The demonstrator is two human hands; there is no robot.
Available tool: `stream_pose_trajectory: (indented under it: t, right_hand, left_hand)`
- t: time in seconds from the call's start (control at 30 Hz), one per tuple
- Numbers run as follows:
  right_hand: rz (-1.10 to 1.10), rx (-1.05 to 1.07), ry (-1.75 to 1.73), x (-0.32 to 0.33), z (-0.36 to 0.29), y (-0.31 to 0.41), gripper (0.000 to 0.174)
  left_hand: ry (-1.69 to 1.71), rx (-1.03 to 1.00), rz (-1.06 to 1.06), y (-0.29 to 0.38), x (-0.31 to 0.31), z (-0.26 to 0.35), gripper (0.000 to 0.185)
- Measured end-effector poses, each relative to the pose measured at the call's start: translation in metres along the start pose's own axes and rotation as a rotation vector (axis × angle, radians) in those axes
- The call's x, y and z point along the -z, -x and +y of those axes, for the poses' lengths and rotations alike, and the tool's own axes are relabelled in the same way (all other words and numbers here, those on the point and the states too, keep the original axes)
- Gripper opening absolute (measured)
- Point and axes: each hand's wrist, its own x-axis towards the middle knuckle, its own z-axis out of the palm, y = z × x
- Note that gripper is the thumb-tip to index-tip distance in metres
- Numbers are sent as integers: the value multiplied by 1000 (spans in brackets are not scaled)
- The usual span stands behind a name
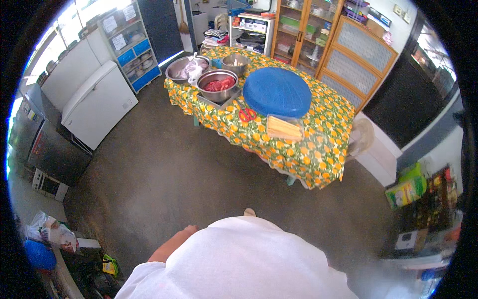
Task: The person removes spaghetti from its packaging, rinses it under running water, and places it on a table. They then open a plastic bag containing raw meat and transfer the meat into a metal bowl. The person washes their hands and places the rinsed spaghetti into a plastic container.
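My left hand (192,229) hangs low beside my white shirt, partly hidden by it, so its fingers cannot be made out. My right hand is out of view. Ahead stands a table under an orange-patterned tablecloth (325,149). On its near side lie red-handled scissors (247,115) and a clear tray of yellow strips (284,128). Behind them sits a domed blue mesh food cover (277,91). Farther left, a steel pot (216,95) holds red raw meat (219,84). Next to it are a basin (173,71) with a plastic bag (195,68) and a steel bowl (236,63).
A white chest freezer (101,106) and a dark refrigerator (56,145) stand at left. Wooden glass-door cabinets (302,35) line the back. A plastic chair (361,136) is by the table's right end. Grey floor (157,168) lies between me and the table.
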Motion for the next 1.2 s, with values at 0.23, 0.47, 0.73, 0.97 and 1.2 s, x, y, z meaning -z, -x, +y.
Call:
stream_pose_trajectory:
  t: [0.23, 0.47, 0.73, 0.97, 1.2]
  right_hand:
    - [847, 312, -97, 296, -178, -51, 26]
    - [1002, 787, 489, 456, -425, -41, 19]
    - [928, 631, 525, 506, -560, -105, 37]
    - [888, 480, 414, 508, -565, -161, 48]
    - [788, 629, 44, 511, -560, -151, 20]
  left_hand:
    - [506, -30, 454, -33, 161, 82, 28]
    - [-60, -37, -139, -144, 187, 1, 34]
    - [-211, -151, 40, -255, 275, -79, 32]
    - [437, 86, 222, -262, 425, -19, 35]
    - [1136, 26, -159, -211, 531, 77, 57]
